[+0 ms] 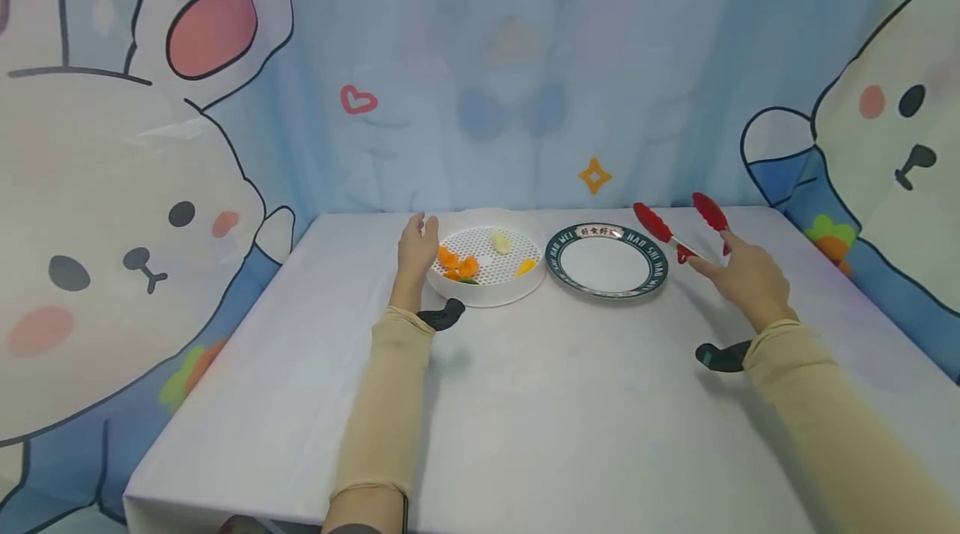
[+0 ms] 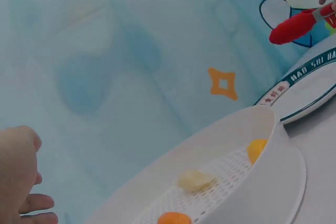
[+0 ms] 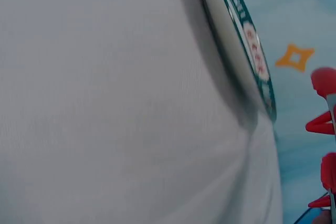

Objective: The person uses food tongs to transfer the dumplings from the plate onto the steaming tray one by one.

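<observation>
My left hand (image 1: 417, 251) is at the left side of a round white perforated basket (image 1: 491, 296), its fingers loose and holding nothing. Inside the basket lie several orange pieces (image 1: 468, 267) at the left, a pale yellow piece (image 1: 501, 242) toward the back and a yellow piece (image 1: 527, 267) at the right. My right hand (image 1: 750, 280) holds a pair of tongs (image 1: 652, 222) with red tips, spread apart above the table, nothing between them. In the right wrist view, only the red ends of the tongs (image 3: 324, 81) show, at the right edge.
A white plate (image 1: 604, 264) with a green lettered rim sits right of the basket, close to it. Both stand toward the back of a table with a white cloth (image 1: 570, 417). Behind hangs a blue curtain (image 1: 510, 84) printed with cartoon animals.
</observation>
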The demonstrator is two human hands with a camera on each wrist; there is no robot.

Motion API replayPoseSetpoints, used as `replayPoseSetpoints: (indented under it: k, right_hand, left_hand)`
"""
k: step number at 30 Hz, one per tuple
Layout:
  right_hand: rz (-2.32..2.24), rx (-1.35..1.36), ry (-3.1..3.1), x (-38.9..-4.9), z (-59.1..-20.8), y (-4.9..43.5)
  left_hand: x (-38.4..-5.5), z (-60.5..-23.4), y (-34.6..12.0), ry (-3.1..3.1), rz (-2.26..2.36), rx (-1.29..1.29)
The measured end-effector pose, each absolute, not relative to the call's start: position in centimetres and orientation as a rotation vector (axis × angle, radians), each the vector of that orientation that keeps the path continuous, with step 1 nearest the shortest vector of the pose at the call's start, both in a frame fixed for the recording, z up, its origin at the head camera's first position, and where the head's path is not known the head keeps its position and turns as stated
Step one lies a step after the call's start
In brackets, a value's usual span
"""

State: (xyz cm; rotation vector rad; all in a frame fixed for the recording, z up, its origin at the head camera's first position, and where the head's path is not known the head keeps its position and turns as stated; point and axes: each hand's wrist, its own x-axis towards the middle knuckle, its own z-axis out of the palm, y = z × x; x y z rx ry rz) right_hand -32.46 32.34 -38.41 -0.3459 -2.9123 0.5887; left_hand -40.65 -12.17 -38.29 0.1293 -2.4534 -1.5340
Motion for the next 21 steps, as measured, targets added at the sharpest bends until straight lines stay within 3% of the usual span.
replayPoseSetpoints:
  k: [10, 15, 21]
  right_hand:
    - [0.478, -0.557, -3.020, -32.7, -40.4, 36.8]
    - [0.461, -0.635, -3.024, -33.0, -41.6, 36.6]
    - [0.444, -0.560, -2.983, -32.9, -40.8, 35.3]
  left_hand:
    - [-40.1, -36.9, -8.1, -2.615, -0.912, -0.124]
    - [-40.0, -37.7, -7.3, -2.724, -0.511, -0.257]
    - [-39.1, -38.6, -7.7, -2.808, -0.362, -0.325]
